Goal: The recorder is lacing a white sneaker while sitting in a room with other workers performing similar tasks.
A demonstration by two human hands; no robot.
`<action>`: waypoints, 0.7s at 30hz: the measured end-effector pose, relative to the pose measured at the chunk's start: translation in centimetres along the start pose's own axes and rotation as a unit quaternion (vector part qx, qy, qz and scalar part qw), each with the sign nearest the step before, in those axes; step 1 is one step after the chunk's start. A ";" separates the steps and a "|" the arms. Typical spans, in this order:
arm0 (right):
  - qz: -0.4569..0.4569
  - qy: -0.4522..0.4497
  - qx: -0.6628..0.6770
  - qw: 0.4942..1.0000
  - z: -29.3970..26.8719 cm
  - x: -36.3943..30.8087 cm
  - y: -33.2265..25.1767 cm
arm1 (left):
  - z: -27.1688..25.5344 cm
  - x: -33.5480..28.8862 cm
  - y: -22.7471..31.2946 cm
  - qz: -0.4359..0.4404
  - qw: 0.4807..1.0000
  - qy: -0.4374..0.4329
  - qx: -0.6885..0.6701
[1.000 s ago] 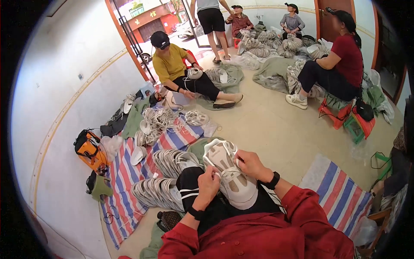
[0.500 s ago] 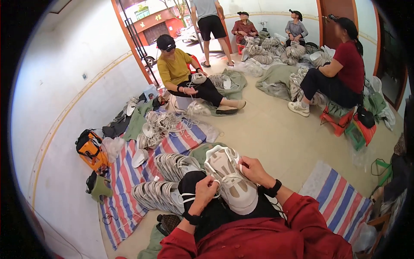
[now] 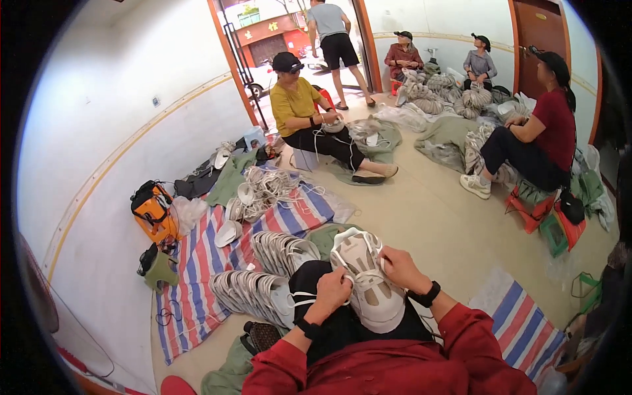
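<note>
A beige and white shoe upper (image 3: 376, 304) lies over my lap, toe toward me, with white lacing across its middle. At its left side my left hand (image 3: 333, 291) is closed in a pinch on the white shoelace (image 3: 304, 301), whose loose end trails past the wrist. My right hand (image 3: 403, 268) is closed at the upper's right edge, fingertips pinching the lace there; the exact grip is partly hidden. More lace shows below the right wrist. Left of my knees stand two nested rows of similar shoe uppers (image 3: 250, 297).
A striped sheet (image 3: 191, 309) carries a heap of laced uppers (image 3: 270, 191). An orange bag (image 3: 155, 214) and a green stool (image 3: 158, 271) stand by the left wall. A co-worker in yellow (image 3: 299, 108) handles an upper; others sit farther back and right. Another striped sheet (image 3: 526, 329) lies at right.
My view has turned slightly left, so the scene sits farther right. My hands stay pinched at the upper's sides. The co-worker in yellow has brought both hands together on an upper.
</note>
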State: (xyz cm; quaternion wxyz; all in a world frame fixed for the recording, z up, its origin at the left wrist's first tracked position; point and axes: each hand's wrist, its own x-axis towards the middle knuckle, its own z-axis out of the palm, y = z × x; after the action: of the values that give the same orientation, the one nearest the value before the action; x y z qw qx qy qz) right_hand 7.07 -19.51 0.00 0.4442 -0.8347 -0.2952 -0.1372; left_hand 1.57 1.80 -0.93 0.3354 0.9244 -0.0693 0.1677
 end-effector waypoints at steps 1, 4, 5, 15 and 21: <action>0.040 -0.021 0.028 0.999 -0.1 0.1 0.2 | 0.1 0.1 -0.5 -0.005 0.999 -0.005 -0.039; 0.056 -0.023 0.037 0.997 0.3 -0.1 0.0 | 0.5 -0.1 -1.2 -0.002 0.999 -0.012 -0.048; 0.035 -0.004 0.020 0.999 0.4 -0.2 -0.2 | 0.7 0.1 -1.3 -0.002 0.999 -0.010 -0.048; -0.037 0.023 -0.031 0.999 0.6 -0.4 0.8 | -0.4 -0.3 -0.7 0.038 0.998 -0.049 -0.004; 0.011 -0.039 0.053 0.998 -0.9 -0.1 1.0 | -3.5 -0.4 -2.0 0.066 0.994 -0.083 -0.021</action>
State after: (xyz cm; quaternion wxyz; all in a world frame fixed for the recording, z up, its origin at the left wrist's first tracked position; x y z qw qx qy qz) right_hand 7.60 -20.70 -0.22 0.4773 -0.8180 -0.3098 -0.0841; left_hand 0.71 5.57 0.24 0.3362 0.9212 -0.1616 0.1107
